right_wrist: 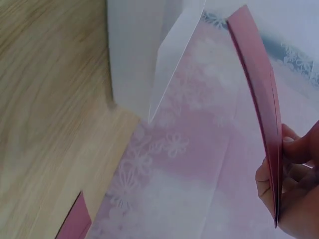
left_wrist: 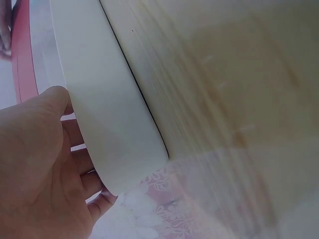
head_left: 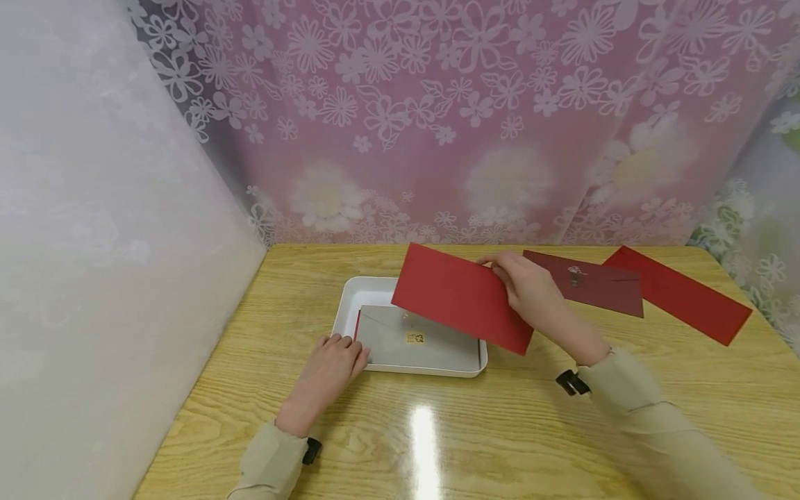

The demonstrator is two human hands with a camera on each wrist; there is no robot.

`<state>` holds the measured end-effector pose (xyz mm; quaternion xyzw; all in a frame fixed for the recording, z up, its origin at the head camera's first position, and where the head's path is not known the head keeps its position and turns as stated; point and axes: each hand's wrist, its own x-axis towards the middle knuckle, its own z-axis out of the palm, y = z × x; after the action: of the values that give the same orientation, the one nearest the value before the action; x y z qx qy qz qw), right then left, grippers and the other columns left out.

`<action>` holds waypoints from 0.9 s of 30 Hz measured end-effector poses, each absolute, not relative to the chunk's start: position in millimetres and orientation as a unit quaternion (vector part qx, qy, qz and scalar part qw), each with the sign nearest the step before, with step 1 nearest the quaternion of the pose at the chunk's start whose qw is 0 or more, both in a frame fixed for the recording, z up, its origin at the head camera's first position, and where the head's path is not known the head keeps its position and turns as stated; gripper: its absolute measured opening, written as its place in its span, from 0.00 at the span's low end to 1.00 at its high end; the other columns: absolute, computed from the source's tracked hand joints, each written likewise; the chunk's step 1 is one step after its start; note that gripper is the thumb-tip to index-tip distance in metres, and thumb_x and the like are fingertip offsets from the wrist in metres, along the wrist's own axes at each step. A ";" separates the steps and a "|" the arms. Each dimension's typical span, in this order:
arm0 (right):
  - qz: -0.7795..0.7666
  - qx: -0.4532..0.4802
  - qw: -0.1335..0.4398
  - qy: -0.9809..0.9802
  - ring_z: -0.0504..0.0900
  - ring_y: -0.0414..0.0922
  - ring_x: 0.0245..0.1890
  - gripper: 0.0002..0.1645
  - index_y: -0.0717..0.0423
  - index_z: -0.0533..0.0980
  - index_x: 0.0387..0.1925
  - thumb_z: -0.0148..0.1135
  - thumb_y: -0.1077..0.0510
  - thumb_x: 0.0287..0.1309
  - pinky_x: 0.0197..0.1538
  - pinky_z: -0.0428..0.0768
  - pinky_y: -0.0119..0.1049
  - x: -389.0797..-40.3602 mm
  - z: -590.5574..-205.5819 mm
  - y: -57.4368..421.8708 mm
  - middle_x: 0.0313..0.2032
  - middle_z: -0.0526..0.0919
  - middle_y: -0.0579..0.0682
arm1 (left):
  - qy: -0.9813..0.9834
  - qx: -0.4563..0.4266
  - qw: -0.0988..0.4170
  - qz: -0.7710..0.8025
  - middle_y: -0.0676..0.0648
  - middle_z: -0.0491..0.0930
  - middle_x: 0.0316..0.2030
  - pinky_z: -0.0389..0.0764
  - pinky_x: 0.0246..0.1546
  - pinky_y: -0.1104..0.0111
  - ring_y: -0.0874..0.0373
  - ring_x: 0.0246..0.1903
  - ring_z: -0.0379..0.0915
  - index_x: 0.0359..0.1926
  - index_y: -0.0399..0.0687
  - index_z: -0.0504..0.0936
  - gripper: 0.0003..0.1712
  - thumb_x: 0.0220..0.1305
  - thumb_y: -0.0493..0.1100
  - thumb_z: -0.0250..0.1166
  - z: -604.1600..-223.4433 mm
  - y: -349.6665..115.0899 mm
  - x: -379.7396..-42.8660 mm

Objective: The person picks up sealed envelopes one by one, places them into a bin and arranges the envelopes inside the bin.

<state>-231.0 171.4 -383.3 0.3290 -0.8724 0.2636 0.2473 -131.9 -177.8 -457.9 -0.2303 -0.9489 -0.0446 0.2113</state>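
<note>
Over the right part of the white tray (head_left: 369, 283), my right hand (head_left: 530, 286) pinches a red envelope (head_left: 459, 298) by its right end, tilted. In the right wrist view, thumb and fingers press that envelope (right_wrist: 259, 84) from both sides, seen nearly edge-on. A grey envelope (head_left: 387, 351) with a gold mark lies in the tray, a red edge showing beneath its left side; the raised envelope hides its upper right. My left hand (head_left: 331, 364) holds the tray's front left corner. The left wrist view has its fingers over the rim of the tray wall (left_wrist: 99, 99).
On the wooden table (head_left: 312, 451), to the right, lie a maroon envelope (head_left: 600, 288) with a small printed mark and another red envelope (head_left: 687, 298), partly overlapping. A flowered curtain (head_left: 406, 173) hangs along the back edge, and a pale sheet (head_left: 125, 243) closes the left side.
</note>
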 end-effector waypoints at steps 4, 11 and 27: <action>0.286 0.338 0.230 -0.867 0.83 0.54 0.41 0.19 0.60 0.78 0.54 0.55 0.76 0.66 0.34 0.82 0.48 -235.9 -387.1 151.2 0.43 0.83 0.58 | -0.949 -0.229 0.210 -0.045 0.51 0.70 0.18 0.68 0.34 0.63 0.53 0.22 0.66 0.19 0.48 0.72 0.20 0.68 0.44 0.66 -458.0 -177.5 -132.2; 0.296 0.364 0.191 -0.862 0.82 0.52 0.36 0.21 0.60 0.78 0.57 0.55 0.76 0.66 0.37 0.81 0.43 -239.6 -401.7 123.8 0.42 0.80 0.56 | -0.951 -0.227 0.203 -0.044 0.52 0.69 0.17 0.68 0.34 0.63 0.54 0.22 0.65 0.19 0.49 0.72 0.21 0.68 0.44 0.66 -457.4 -177.2 -132.2; 0.198 0.407 0.096 -0.887 0.83 0.51 0.50 0.18 0.53 0.82 0.55 0.63 0.67 0.66 0.56 0.80 0.46 -239.1 -435.3 103.0 0.47 0.85 0.50 | -0.954 -0.219 0.203 -0.031 0.52 0.68 0.17 0.69 0.35 0.63 0.54 0.22 0.66 0.19 0.48 0.75 0.19 0.67 0.44 0.68 -457.7 -176.5 -132.7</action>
<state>-239.1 103.0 -435.3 0.4066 -0.8866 0.1985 0.0964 -132.7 -176.5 -457.7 -0.2185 -0.9539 -0.0311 0.2032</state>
